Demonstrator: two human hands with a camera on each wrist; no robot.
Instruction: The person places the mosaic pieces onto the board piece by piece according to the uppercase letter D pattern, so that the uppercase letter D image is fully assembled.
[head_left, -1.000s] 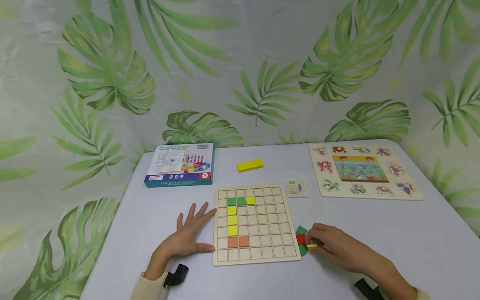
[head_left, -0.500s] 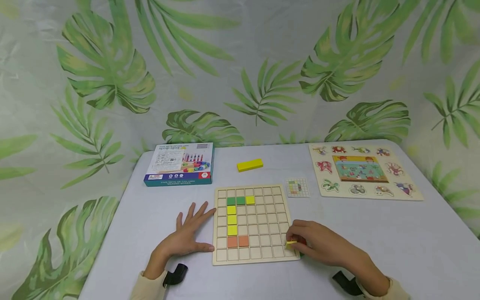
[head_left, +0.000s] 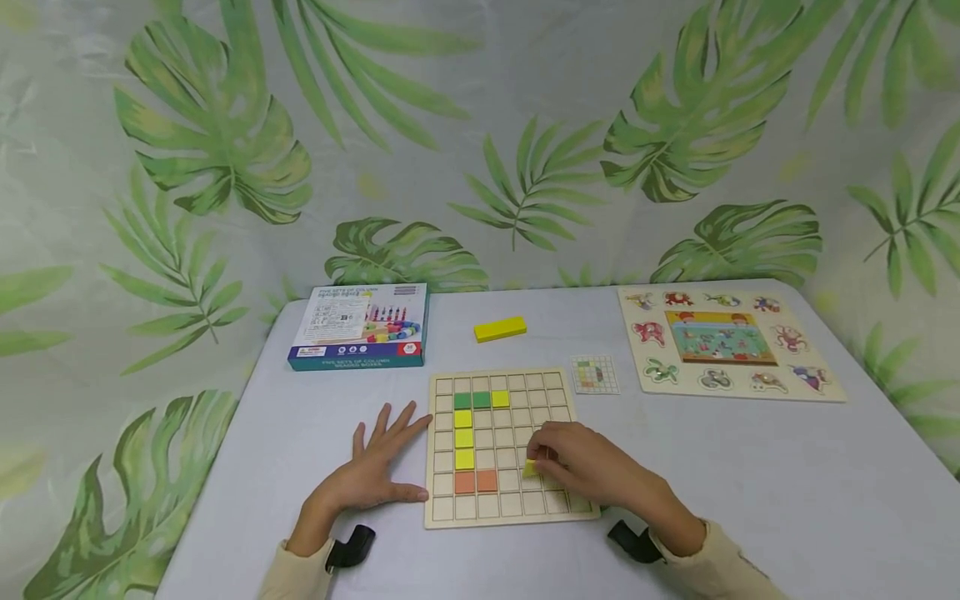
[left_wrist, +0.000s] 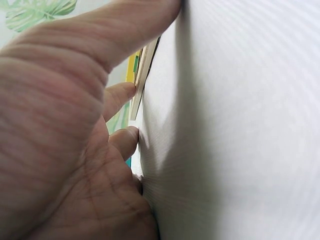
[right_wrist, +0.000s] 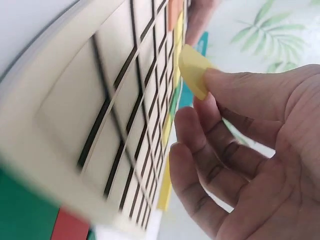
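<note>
A wooden grid board (head_left: 490, 507) lies flat on the table. Two green tiles (head_left: 472, 401), several yellow tiles (head_left: 463, 437) and two orange tiles (head_left: 476, 482) sit in its cells on the left side. Beside the board's left edge my left hand (head_left: 367, 473) is spread flat, thumb and a fingertip touching that edge. My right hand (head_left: 581, 458) is over the right half of the board. Between thumb and index finger it pinches a yellow tile (right_wrist: 194, 70), held tilted above the cells. The hand partly hides the tile in the head view.
Behind the board are a yellow block (head_left: 500, 329) and a small pattern card (head_left: 596, 375). A boxed toy set (head_left: 360, 327) stands back left, a sea-animal puzzle board (head_left: 708, 381) back right. Green (right_wrist: 20, 207) and red pieces (right_wrist: 70, 226) lie by the board's near right edge.
My right hand has moved left from the loose pieces at the board's right side to above its cells, carrying the yellow tile. The left hand has stayed in place.
</note>
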